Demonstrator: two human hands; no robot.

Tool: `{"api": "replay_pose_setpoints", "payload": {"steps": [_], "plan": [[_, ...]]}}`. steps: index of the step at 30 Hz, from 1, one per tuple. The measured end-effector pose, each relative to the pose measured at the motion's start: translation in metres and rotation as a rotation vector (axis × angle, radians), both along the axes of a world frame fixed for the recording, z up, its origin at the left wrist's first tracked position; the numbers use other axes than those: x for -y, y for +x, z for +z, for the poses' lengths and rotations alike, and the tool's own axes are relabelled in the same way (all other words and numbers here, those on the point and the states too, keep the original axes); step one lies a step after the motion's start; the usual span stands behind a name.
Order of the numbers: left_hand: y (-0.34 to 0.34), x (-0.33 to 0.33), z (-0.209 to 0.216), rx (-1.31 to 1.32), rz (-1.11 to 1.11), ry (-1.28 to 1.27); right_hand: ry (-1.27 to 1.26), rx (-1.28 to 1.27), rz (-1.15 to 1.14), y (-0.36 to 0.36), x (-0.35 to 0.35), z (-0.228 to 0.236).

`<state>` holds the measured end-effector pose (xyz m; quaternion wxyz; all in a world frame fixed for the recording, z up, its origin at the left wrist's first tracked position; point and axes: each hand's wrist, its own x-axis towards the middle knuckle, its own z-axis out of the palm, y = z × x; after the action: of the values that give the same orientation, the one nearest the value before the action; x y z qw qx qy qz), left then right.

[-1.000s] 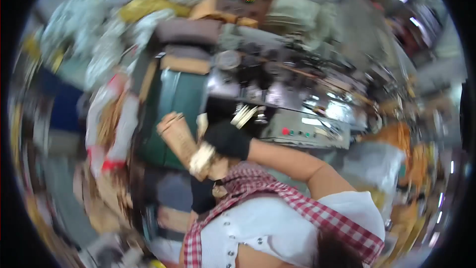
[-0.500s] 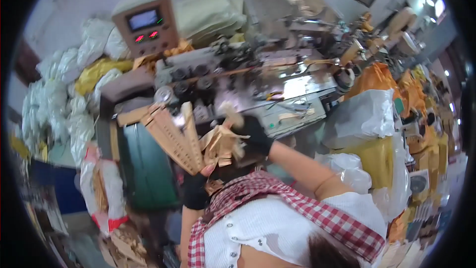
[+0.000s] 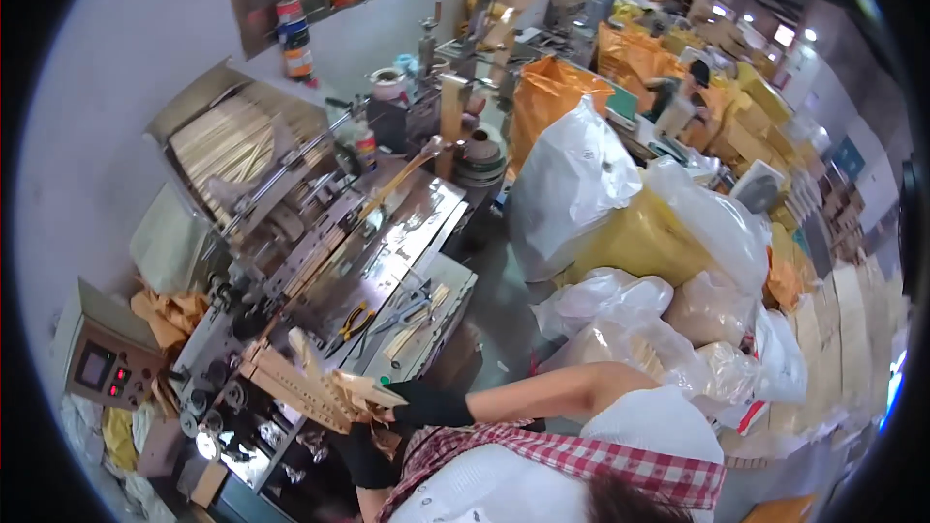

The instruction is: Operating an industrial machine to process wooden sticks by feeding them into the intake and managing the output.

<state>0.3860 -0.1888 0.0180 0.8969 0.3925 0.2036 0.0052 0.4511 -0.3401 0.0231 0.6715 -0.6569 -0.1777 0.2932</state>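
In front of my chest I hold a bundle of long, flat tan paper packets with print down their length. My left hand, in a black glove, closes on the lower end of the bundle. My right hand, also in a black glove, is at loose, crumpled tan paper pieces beside the bundle; its fingers are mostly hidden. Just beyond stands a metal machine bed. Pliers with yellow-black handles lie close to the bundle, near a caliper-like metal tool.
A hopper of thin wooden sticks tops the machine; a control box with red digits is at left. White and yellow sacks and clear plastic bags crowd the floor to my right. Behind them stands an orange sack.
My view has swung to the right, so the machine and control box now sit further left and the sacks nearer the middle. The packets stay in my hands, brought closer together.
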Motion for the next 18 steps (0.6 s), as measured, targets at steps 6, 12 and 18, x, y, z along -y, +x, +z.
{"api": "replay_pose_setpoints", "payload": {"steps": [6, 12, 18], "plan": [[-0.006, -0.03, 0.002, -0.016, -0.014, 0.075, -0.868, 0.991, 0.141, 0.152, 0.041, 0.061], [-0.019, -0.028, 0.045, -0.021, 0.009, 0.204, -1.191, 1.893, -0.173, 0.363, -0.077, 0.282], [-0.036, -0.028, 0.057, -0.063, 0.183, 0.198, -0.994, 1.884, 0.584, 0.451, -0.205, 0.196]]}}
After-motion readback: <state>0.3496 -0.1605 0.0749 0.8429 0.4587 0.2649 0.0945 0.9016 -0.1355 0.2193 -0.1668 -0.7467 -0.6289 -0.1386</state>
